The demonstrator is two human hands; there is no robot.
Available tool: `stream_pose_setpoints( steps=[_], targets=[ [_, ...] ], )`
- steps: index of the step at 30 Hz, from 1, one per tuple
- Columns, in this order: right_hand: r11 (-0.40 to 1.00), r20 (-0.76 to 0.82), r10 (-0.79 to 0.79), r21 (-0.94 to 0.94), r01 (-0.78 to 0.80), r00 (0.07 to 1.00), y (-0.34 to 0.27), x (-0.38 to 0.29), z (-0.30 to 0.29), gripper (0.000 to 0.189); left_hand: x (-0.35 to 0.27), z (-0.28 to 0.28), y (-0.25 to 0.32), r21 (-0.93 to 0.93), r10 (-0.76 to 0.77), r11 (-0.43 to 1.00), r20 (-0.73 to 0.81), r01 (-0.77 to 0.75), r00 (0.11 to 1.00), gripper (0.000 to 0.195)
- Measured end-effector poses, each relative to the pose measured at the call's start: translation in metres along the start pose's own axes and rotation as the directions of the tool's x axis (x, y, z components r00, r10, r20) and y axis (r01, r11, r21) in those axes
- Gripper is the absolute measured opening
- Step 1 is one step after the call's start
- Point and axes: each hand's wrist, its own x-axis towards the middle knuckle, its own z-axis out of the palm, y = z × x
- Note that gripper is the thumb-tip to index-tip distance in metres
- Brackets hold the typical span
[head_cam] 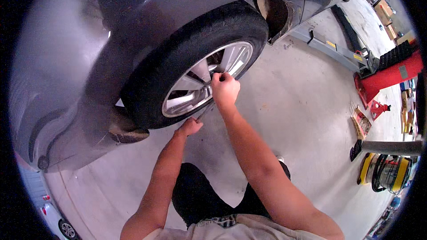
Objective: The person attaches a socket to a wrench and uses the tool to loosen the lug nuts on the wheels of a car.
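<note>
A raised car's wheel, with a black tire (pixel 196 45) and a silver alloy rim (pixel 200 68), is in front of me, below the grey fender (pixel 140 13). My right hand (pixel 226 86) is at the hub, its fingers curled at the lug area; what they touch there is hidden. Lower and to the left, just outside the tire's lower edge, my left hand (pixel 190 126) is closed around the end of a thin metal bar (pixel 204 113). The bar runs up towards the hub, behind my right hand and wrist.
At the right, a grey lift arm (pixel 333 48) reaches under the car from a red lift post (pixel 393 73). A red jack stand (pixel 378 108), a worn box (pixel 363 121) and a yellow reel (pixel 367 168) stand on the floor. Another car (pixel 53 218) is at lower left.
</note>
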Motion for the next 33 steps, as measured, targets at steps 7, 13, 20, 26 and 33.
stream_pose_setpoints(
  steps=[7,13,20,26,33],
  targets=[
    [0.987,0.208,-0.114,0.137,0.086,0.972,-0.009,-0.003,-0.013,0.037,0.001,0.001,-0.010,-0.003,-0.088,0.996,-0.120,0.089,0.989,0.043],
    [0.955,0.283,-0.227,0.253,0.155,0.932,0.009,0.000,-0.019,0.041,-0.010,0.012,0.008,-0.121,-0.176,0.981,-0.245,0.150,0.953,0.044],
    [0.943,0.240,-0.293,0.231,0.238,0.926,0.012,0.003,-0.021,0.039,-0.008,0.016,0.015,-0.044,-0.111,0.993,-0.157,0.106,0.981,0.054],
    [0.962,0.374,-0.156,0.266,0.056,0.914,0.025,-0.003,-0.015,0.035,0.008,0.015,0.005,0.218,0.238,0.964,-0.435,-0.154,0.869,0.057],
    [0.975,0.386,0.049,0.183,-0.129,0.921,0.046,-0.030,-0.028,0.037,-0.013,-0.002,-0.009,0.060,-0.060,0.996,-0.080,0.065,0.995,0.056]
  ],
)
